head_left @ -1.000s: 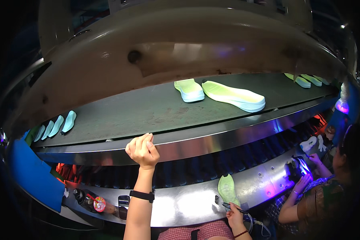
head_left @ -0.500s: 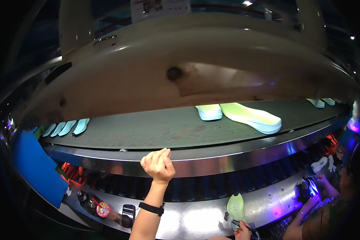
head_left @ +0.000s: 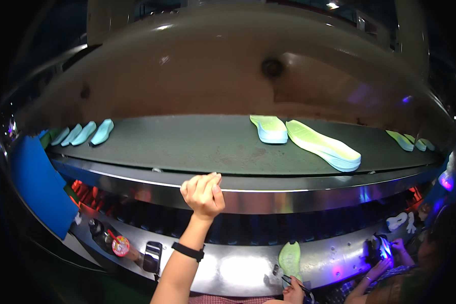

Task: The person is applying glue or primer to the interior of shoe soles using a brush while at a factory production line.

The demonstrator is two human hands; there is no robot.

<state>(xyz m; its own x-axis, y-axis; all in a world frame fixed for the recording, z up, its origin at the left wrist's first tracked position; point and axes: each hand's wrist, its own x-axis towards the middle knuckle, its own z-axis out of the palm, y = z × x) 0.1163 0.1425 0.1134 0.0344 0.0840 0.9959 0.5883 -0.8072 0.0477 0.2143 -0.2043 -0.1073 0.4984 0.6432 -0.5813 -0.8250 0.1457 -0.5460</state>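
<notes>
My left hand (head_left: 202,196), with a black band on the wrist, is raised in a closed fist before the steel front edge (head_left: 258,190) of a conveyor. The inside of the fist is hidden, and whether it touches the edge I cannot tell. Low in the picture, my right hand (head_left: 292,294) is closed round a dark pen-like tool (head_left: 305,290). Its tip is by the lower end of a yellow-green shoe sole (head_left: 289,257) lying on the steel ledge (head_left: 223,271). Two larger yellow-green soles with pale blue heels, one a midsole (head_left: 325,147), lie on the belt (head_left: 187,142).
Over the belt arches a big brown-grey hood (head_left: 177,76). Several light blue soles (head_left: 102,133) lie at its left end. A phone (head_left: 152,257), a drink cup (head_left: 120,246) and a dark bottle (head_left: 97,229) stand on the ledge. At right, a co-worker's hands (head_left: 385,263) hold a dark shoe.
The view has tilted slightly, so more of the belt and its soles shows under the hood. My left fist stays closed by the steel edge; my right hand keeps the pen-like tool by the sole.
</notes>
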